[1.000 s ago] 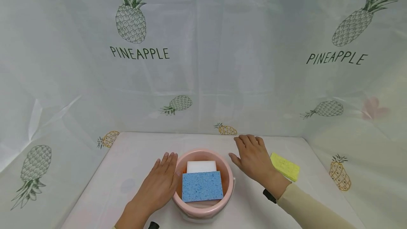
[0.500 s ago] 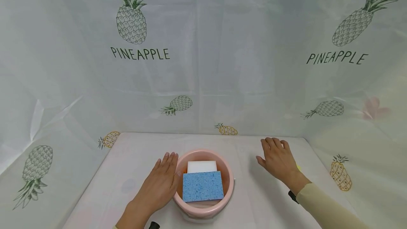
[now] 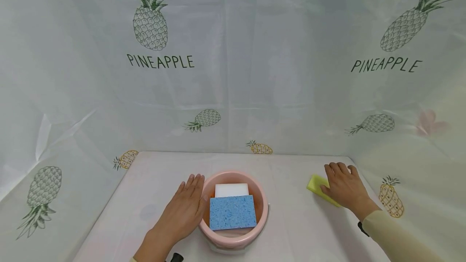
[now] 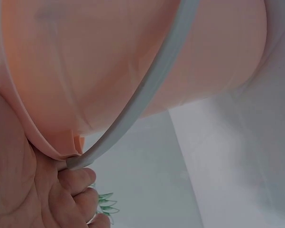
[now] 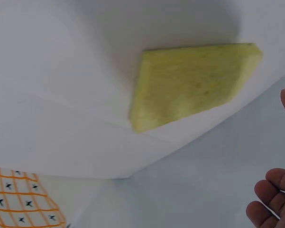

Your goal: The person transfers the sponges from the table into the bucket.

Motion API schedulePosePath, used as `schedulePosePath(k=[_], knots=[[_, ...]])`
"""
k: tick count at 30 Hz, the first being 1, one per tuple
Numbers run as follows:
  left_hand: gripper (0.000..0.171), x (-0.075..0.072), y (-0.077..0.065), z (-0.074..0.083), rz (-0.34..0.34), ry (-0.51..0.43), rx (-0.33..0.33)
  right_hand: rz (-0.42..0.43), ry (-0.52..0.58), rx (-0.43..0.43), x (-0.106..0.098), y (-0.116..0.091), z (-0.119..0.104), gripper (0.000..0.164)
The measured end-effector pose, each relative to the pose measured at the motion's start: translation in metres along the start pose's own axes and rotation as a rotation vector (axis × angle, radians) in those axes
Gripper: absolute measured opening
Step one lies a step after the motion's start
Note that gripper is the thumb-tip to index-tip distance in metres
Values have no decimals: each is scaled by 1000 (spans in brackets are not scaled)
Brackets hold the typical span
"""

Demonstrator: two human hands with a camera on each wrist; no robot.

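My left hand point(image 3: 182, 211) holds the rim of a pink bucket point(image 3: 265, 211), thumb over the edge. Its palm and several fingertips lie close to the root of the bucket's grey handle point(image 4: 147, 90) in the left wrist view. Inside the bucket, a blue speckled sponge point(image 3: 233, 212) leans over a white sponge point(image 3: 231, 189). Over on the right, my right hand point(image 3: 346, 189) hovers with relaxed fingers, partly covering a yellow sponge point(image 3: 316, 182). The right wrist view has this yellow sponge point(image 5: 192, 85) lying flat, with a gap to the fingers point(image 5: 268, 192).
A white cloth covers the table point(image 3: 291, 229). Around its back and sides hangs a pale curtain point(image 3: 269, 72) with pineapple prints, close behind the right hand.
My right hand has moved right from beside the bucket, passing over the yellow sponge to its right end. The left hand and the bucket have stayed in place.
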State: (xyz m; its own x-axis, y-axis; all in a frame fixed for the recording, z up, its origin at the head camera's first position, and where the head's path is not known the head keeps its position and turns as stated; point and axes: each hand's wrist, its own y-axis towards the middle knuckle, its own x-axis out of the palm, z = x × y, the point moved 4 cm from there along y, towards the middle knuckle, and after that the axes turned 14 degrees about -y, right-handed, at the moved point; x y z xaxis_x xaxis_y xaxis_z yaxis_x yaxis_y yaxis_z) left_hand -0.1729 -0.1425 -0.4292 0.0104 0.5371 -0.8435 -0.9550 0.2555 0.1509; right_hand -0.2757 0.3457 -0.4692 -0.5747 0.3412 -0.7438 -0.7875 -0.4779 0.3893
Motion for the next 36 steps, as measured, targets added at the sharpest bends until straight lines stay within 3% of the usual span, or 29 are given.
schedulePosePath(k=[8, 14, 36], knots=[[62, 0, 0, 0, 1, 0, 3, -106, -2, 14, 14, -19, 12, 72], [62, 0, -1, -1, -3, -13, -3, -135, 11, 20, 21, -30, 12, 72], [62, 1, -2, -2, -10, -39, -23, -304, 95, 85, 50, -49, 7, 73]])
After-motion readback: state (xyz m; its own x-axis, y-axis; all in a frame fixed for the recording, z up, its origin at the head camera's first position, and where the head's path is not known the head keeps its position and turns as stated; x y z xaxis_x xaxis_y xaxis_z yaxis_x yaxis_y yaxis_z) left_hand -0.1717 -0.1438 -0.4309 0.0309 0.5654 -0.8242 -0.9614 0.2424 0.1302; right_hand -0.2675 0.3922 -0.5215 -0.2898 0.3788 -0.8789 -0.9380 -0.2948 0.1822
